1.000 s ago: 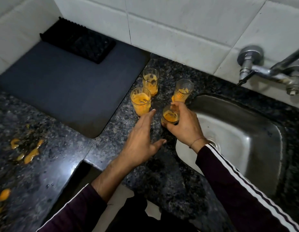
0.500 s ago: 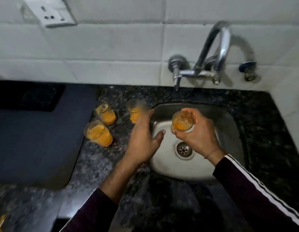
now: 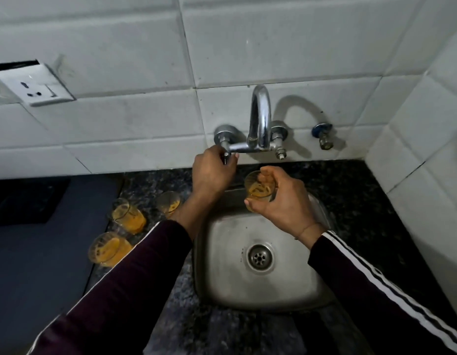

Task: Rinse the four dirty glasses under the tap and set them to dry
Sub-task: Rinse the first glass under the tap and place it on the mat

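Gripping tap handle [image 3: 226, 158] left hand [image 3: 212, 172], glass [image 3: 259, 187] right hand [image 3: 278, 201]

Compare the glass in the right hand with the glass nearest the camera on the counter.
The held glass is gripped by the right hand over the sink; the nearest counter glass stands untouched beside the dark mat. Both are clear, smeared with orange residue.

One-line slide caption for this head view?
Left hand grips the chrome wall tap's handle while right hand holds an orange-stained clear glass over the steel sink.
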